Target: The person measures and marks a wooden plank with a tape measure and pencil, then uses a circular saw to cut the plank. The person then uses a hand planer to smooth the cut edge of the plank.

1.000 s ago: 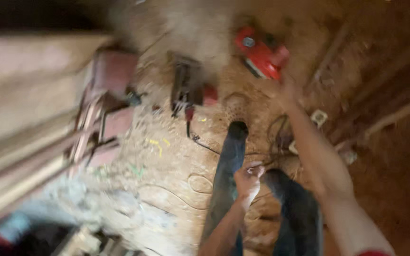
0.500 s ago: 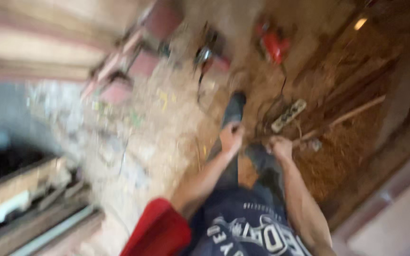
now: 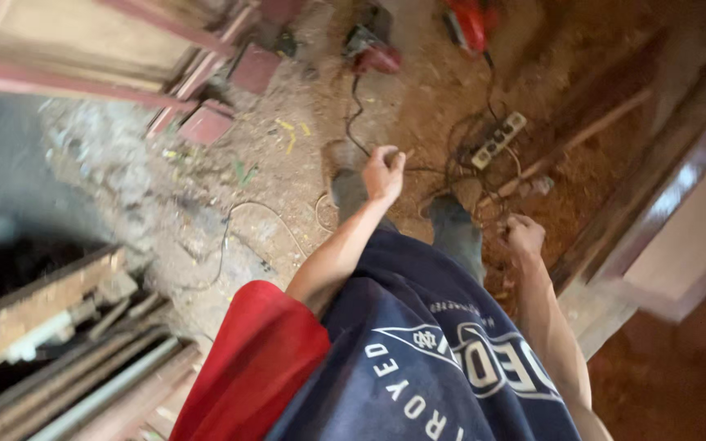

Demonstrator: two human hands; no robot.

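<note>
Left hand (image 3: 383,174) loosely curled, fingers together, holding nothing visible, above black cable (image 3: 353,122) on sawdust-covered floor (image 3: 288,163). Right hand (image 3: 525,237) closed in empty fist, near white multi-socket power strip (image 3: 498,140). Beyond, red power tool (image 3: 469,23).

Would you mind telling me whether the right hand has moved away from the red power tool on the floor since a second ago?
Yes. The right hand has drawn back from the red power tool toward the body.

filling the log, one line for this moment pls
left hand: loosely closed, contents unclear | right hand: fisted, contents unclear | floor: power strip, red power tool, cords
</note>
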